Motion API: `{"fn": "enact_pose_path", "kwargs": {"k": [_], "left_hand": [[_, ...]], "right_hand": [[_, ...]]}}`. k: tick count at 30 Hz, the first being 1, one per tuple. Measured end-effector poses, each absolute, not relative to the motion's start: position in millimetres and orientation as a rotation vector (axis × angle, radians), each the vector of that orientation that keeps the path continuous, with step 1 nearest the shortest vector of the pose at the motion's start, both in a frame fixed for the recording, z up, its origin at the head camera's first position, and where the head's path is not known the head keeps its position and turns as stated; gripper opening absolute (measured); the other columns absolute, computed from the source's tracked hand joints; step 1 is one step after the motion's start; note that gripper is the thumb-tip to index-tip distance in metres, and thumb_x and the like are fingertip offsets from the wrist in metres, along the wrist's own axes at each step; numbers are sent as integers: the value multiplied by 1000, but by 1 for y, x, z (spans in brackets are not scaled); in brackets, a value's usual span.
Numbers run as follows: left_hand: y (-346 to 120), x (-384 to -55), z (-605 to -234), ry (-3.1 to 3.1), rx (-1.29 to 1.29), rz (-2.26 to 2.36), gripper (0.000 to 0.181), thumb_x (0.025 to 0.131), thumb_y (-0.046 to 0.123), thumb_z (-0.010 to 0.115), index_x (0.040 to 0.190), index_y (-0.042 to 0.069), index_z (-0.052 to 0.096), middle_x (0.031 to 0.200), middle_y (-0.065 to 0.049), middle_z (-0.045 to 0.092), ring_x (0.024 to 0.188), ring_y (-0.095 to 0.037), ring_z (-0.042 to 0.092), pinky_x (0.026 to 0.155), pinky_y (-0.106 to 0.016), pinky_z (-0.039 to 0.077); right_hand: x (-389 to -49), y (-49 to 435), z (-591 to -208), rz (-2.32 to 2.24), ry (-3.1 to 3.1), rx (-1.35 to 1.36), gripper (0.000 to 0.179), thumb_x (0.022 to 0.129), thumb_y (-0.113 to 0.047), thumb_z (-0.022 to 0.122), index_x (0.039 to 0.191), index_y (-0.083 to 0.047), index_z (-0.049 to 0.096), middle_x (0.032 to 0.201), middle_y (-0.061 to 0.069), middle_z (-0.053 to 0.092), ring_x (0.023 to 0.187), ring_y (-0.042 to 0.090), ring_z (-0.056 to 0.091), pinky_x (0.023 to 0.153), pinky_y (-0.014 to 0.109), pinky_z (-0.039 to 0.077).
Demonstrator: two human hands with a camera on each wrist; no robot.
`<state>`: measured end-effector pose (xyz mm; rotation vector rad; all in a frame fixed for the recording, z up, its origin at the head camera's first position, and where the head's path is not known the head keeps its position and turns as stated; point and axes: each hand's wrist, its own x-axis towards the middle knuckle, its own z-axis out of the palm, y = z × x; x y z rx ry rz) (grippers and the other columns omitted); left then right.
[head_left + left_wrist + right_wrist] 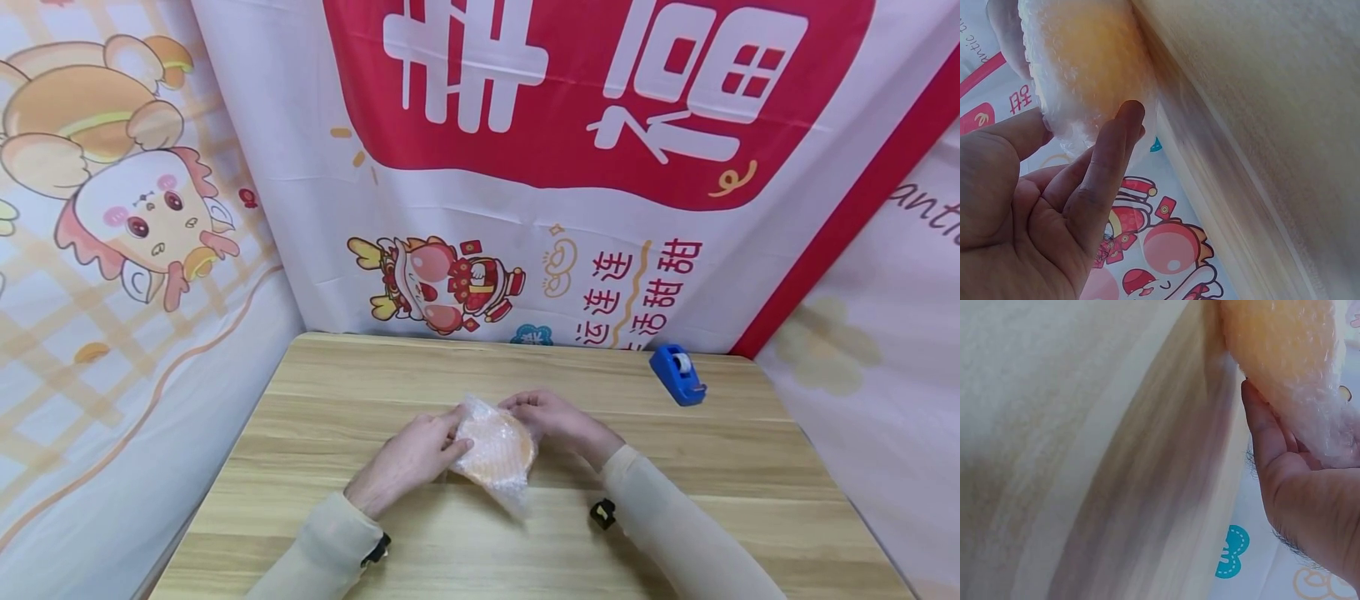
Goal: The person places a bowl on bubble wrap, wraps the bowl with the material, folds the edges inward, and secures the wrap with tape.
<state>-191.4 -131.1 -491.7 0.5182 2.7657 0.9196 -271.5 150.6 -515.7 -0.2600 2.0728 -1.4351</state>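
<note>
A round, orange-yellow object is wrapped in clear bubble wrap (491, 454), held over the middle of the wooden table. Its exact kind is blurred by the wrap. My left hand (416, 458) pinches the left edge of the wrap, thumb on the near side. In the left wrist view, the fingers (1107, 156) reach under the bundle. At the far right edge, my right hand (555, 417) grips the wrap between thumb and fingers. In the right wrist view, fingers (1266, 428) lie along the bundle's side, and the thumb is partly hidden. A loose corner of wrap points toward me.
A blue tape dispenser (677, 375) with a roll of tape stands at the table's back right. The wooden tabletop (337, 392) meets a printed cloth (300, 167) at its back edge. More printed cloth hangs at both sides.
</note>
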Motion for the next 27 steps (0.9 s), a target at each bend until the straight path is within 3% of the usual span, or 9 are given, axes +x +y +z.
{"fn": "enact_pose_path", "kwargs": {"k": [5, 9, 13, 15, 18, 23, 27], "left_hand": [[-130, -192, -492, 2766, 518, 908, 66, 116, 28, 76, 172, 2, 55, 128, -20, 87, 78, -9, 69, 68, -29, 60], [-129, -191, -491, 2753, 505, 924, 68, 116, 29, 76, 174, 1, 52, 123, -18, 87, 68, -10, 62, 60, -28, 53], [-129, -189, -491, 2767, 515, 921, 67, 116, 28, 76, 173, 1, 54, 125, -20, 87, 68, -8, 62, 60, -28, 53], [-129, -189, -491, 2773, 523, 916, 67, 116, 28, 76, 173, 1, 54, 126, -21, 87, 67, -8, 62, 60, -27, 53], [-128, -188, -490, 2776, 522, 911, 67, 116, 28, 76, 173, 2, 54, 125, -21, 87, 65, -9, 60, 57, -28, 52], [-128, -187, -490, 2800, 550, 904, 66, 115, 28, 76, 172, 1, 56, 123, -22, 87, 66, -10, 60, 56, -28, 49], [-126, -186, -491, 2822, 583, 900, 64, 115, 26, 77, 169, -2, 57, 121, -23, 87, 70, -11, 63, 57, -29, 51]], "right_hand": [[-268, 147, -517, -1368, 2264, -276, 28, 119, -20, 63, 142, -7, 75, 124, 14, 81, 98, 18, 74, 81, 26, 63], [-259, 142, -515, -1307, 2562, -307, 8, 114, -18, 78, 115, -10, 79, 109, 6, 83, 96, 16, 75, 80, 28, 67], [-249, 137, -510, -1154, 2773, -373, 15, 109, -19, 85, 95, -15, 80, 92, 0, 82, 83, 13, 72, 71, 28, 64], [-245, 136, -509, -1092, 2802, -426, 15, 109, -20, 85, 95, -15, 81, 89, -1, 81, 79, 11, 70, 69, 26, 62], [-242, 136, -509, -1073, 2768, -456, 9, 108, -18, 86, 106, -11, 80, 96, 2, 85, 83, 10, 75, 73, 25, 66], [-240, 133, -510, -1084, 2703, -426, 27, 108, -19, 86, 130, -3, 80, 114, 12, 88, 94, 16, 81, 83, 35, 73], [-239, 128, -513, -1070, 2725, -417, 18, 107, -17, 86, 118, -4, 84, 104, 9, 86, 85, 15, 74, 74, 31, 68]]}}
